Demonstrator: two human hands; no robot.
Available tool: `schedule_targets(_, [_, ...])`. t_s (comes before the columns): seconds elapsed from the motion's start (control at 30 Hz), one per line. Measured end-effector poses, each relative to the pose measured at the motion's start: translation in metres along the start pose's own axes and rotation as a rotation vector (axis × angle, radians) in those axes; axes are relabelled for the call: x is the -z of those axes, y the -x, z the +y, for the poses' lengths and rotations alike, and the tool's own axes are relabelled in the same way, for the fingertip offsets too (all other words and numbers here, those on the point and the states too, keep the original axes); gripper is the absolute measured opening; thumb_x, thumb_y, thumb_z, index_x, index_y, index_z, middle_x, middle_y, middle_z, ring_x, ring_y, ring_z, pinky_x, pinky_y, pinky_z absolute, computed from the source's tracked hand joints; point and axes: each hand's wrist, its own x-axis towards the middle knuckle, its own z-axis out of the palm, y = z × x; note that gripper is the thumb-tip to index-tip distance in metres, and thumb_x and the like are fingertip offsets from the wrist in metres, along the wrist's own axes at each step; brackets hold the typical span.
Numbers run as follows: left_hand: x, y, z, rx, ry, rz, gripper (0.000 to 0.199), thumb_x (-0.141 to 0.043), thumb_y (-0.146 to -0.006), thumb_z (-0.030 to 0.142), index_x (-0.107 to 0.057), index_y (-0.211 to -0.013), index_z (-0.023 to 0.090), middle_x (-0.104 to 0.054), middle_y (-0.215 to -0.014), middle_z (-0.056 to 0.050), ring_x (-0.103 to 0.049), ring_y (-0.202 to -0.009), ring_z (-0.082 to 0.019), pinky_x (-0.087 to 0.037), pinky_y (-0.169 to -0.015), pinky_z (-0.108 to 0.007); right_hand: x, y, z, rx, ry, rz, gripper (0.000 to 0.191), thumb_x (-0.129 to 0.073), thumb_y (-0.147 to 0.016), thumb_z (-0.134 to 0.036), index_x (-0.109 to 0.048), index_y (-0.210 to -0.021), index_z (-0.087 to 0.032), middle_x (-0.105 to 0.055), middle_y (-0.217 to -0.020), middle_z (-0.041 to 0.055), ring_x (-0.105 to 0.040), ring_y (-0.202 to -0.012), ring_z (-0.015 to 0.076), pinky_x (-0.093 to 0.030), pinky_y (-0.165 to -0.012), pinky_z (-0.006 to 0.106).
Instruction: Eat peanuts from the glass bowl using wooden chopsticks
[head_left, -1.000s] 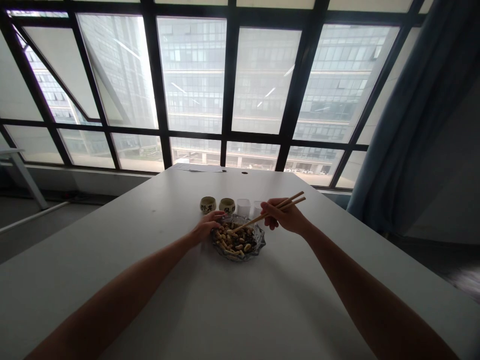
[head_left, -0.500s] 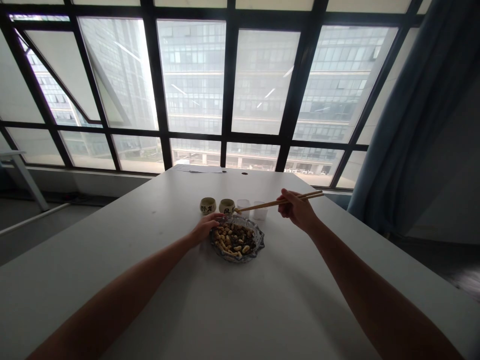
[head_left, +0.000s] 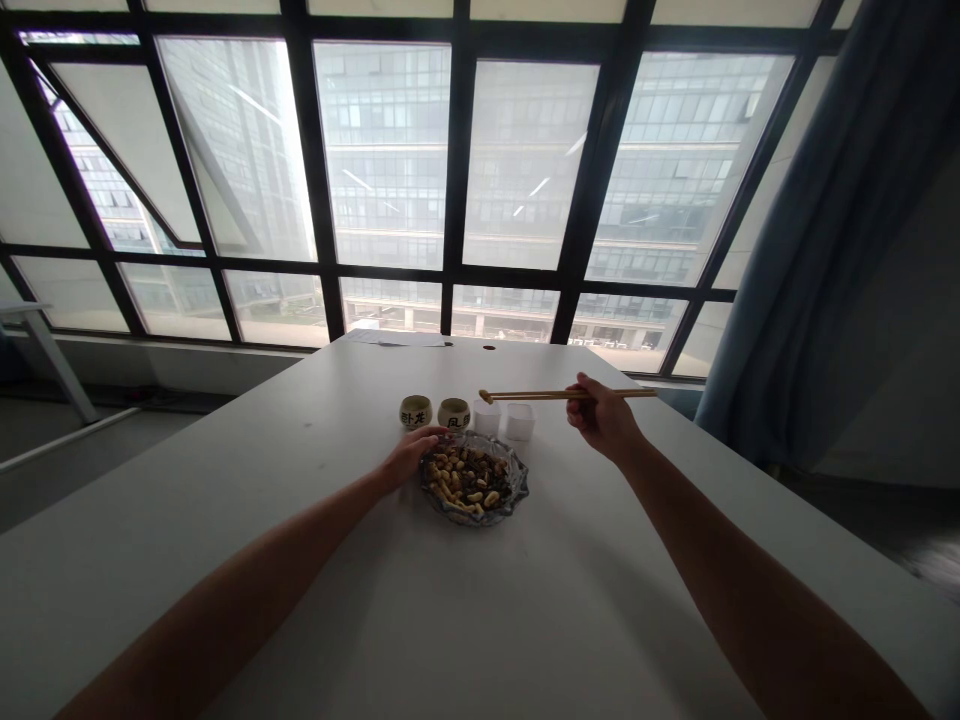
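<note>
My right hand (head_left: 600, 418) is closed around a pair of wooden chopsticks (head_left: 536, 396), held nearly level and pointing left. At their tips is a peanut (head_left: 486, 397), raised just above the nearer-left of two small clear cups. My left hand (head_left: 409, 457) grips the left rim of a scalloped glass bowl (head_left: 519, 485), its fingertips over the edge. Unshelled peanuts (head_left: 457, 478) lie at the left in that bowl, with small dark pieces (head_left: 491, 466), perhaps seeds, at the right. Behind the bowl stand the left clear cup (head_left: 487, 418) and the right clear cup (head_left: 520, 422).
Two cream cups with dark characters, the left one (head_left: 415, 411) and the right one (head_left: 454, 413), stand beside the clear cups. White papers (head_left: 397, 339) lie at the far end of the white table (head_left: 300, 440). A blue curtain (head_left: 795, 250) hangs at the right.
The chopstick tips have risen and shifted slightly right, from the bowl's far rim to above the clear cup, carrying the peanut. My left hand and the bowl have stayed put.
</note>
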Motion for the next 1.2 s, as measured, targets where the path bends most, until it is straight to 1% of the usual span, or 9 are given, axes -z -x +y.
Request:
schedule_targets(0.1, [0.006, -0.004, 0.001, -0.202, -0.200, 0.238, 0.038, -0.059, -0.082, 0.048, -0.067, -0.103, 0.017, -0.074, -0.103, -0.011, -0.069, -0.091, -0.025, -0.055, -0.080, -0.040, 0.000, 0.000, 0.001, 0.035, 0.059, -0.005, 0.029, -0.067, -0.090, -0.028, -0.060, -0.065, -0.016, -0.056, -0.044, 0.0005, -0.049, -0.035, 0.0094, -0.038, -0.030, 0.017])
schedule_targets(0.17, [0.017, -0.012, 0.000, -0.314, -0.409, 0.425, 0.036, -0.062, -0.083, 0.046, -0.065, -0.106, 0.018, -0.071, -0.108, -0.011, -0.068, -0.093, -0.024, -0.055, -0.081, -0.040, 0.001, -0.001, 0.002, 0.052, 0.099, -0.019, 0.030, -0.068, -0.089, -0.031, -0.061, -0.065, -0.015, -0.057, -0.044, 0.0010, -0.049, -0.034, 0.0095, -0.038, -0.030, 0.017])
schedule_targets(0.27, [0.038, -0.027, -0.007, -0.287, -0.637, 0.537, 0.057, -0.075, -0.073, 0.042, -0.059, -0.121, 0.016, -0.063, -0.126, -0.018, -0.064, -0.109, -0.031, -0.053, -0.091, -0.047, 0.002, -0.001, 0.003, 0.073, 0.152, -0.050, 0.032, -0.071, -0.086, -0.037, -0.062, -0.064, -0.015, -0.058, -0.044, 0.0021, -0.049, -0.033, 0.0097, -0.036, -0.030, 0.018])
schedule_targets(0.4, [0.060, -0.047, -0.020, -0.153, -0.658, 0.450, 0.089, -0.084, -0.063, 0.042, -0.047, -0.138, 0.014, -0.050, -0.145, -0.025, -0.056, -0.128, -0.039, -0.047, -0.103, -0.052, 0.005, -0.001, 0.002, 0.119, 0.209, -0.092, 0.038, -0.078, -0.077, -0.048, -0.064, -0.065, -0.015, -0.061, -0.044, 0.0030, -0.050, -0.032, 0.0101, -0.036, -0.030, 0.019])
schedule_targets(0.53, [0.066, -0.057, -0.026, -0.114, -0.592, 0.338, 0.102, -0.086, -0.059, 0.050, -0.042, -0.144, 0.015, -0.052, -0.146, -0.025, -0.053, -0.133, -0.039, -0.044, -0.107, -0.051, 0.007, 0.000, 0.001, 0.152, 0.253, -0.135, 0.045, -0.082, -0.070, -0.056, -0.066, -0.066, -0.015, -0.062, -0.045, 0.0038, -0.051, -0.032, 0.0108, -0.036, -0.030, 0.020])
schedule_targets(0.67, [0.064, -0.058, -0.027, -0.116, -0.620, 0.302, 0.095, -0.082, -0.064, 0.053, -0.045, -0.143, 0.013, -0.060, -0.138, -0.024, -0.058, -0.127, -0.038, -0.045, -0.106, -0.051, 0.005, 0.000, 0.007, 0.147, 0.251, -0.134, 0.046, -0.082, -0.069, -0.057, -0.065, -0.064, -0.015, -0.062, -0.044, 0.0042, -0.050, -0.032, 0.0111, -0.035, -0.030, 0.021])
schedule_targets(0.9, [0.063, -0.054, -0.023, -0.184, -0.685, 0.340, 0.089, -0.082, -0.062, 0.053, -0.053, -0.136, 0.014, -0.058, -0.139, -0.021, -0.054, -0.131, -0.037, -0.045, -0.108, -0.047, 0.004, -0.001, 0.010, 0.154, 0.255, -0.154, 0.048, -0.082, -0.068, -0.059, -0.065, -0.064, -0.014, -0.062, -0.045, 0.0037, -0.050, -0.031, 0.0104, -0.035, -0.030, 0.020])
schedule_targets(1.07, [0.061, -0.049, -0.018, -0.287, -0.752, 0.310, 0.077, -0.081, -0.063, 0.045, -0.056, -0.129, 0.015, -0.060, -0.129, -0.017, -0.062, -0.116, -0.033, -0.052, -0.097, -0.044, 0.005, -0.002, 0.003, 0.177, 0.240, -0.155, 0.047, -0.081, -0.070, -0.059, -0.065, -0.066, -0.015, -0.061, -0.044, 0.0027, -0.050, -0.031, 0.0103, -0.035, -0.029, 0.020])
schedule_targets(1.2, [0.058, -0.046, -0.018, -0.376, -0.802, 0.288, 0.071, -0.080, -0.061, 0.036, -0.054, -0.124, 0.017, -0.059, -0.126, -0.014, -0.061, -0.112, -0.031, -0.053, -0.095, -0.044, 0.005, 0.001, -0.004, 0.209, 0.218, -0.183, 0.047, -0.081, -0.071, -0.059, -0.065, -0.065, -0.015, -0.061, -0.044, 0.0030, -0.050, -0.031, 0.0110, -0.035, -0.029, 0.021])
